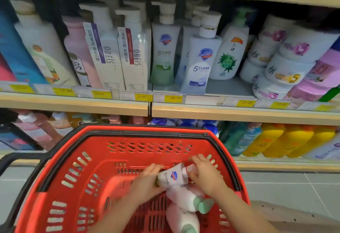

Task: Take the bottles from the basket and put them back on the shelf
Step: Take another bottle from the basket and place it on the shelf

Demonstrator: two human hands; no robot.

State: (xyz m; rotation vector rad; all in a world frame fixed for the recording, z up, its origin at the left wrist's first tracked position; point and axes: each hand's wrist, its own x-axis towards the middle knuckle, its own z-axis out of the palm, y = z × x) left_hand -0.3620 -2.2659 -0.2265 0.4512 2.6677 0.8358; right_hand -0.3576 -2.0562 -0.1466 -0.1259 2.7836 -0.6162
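**Both hands closing on the Safeguard bottle low in the basket**

The left hand (pixel 147 179) is curling its fingers around the base end of the white Safeguard bottle (pixel 172 176), which is lying on its side in the lower centre of the frame. The right hand (pixel 204 174) is wrapping over the pump end of the same bottle, fingers bent down across the neck; how tightly either hand is gripping is hard to tell through the motion blur. The bottle's long axis is running roughly left to right across the frame, base toward the left hand, pump toward the right, so both hands are equally near it and already touching it.

Just below it, toward the bottom of the frame, two pink bottles with green caps (pixel 185 201) are lying in the red basket (pixel 73 159), the upper one touching the held bottle.

Above, in the centre of the frame, matching Safeguard bottles (pixel 198 63) are standing on the shelf (pixel 239 112), with a bare patch of shelf just right of them. The lift will likely need to go up and forward, turning the bottle upright on the way.
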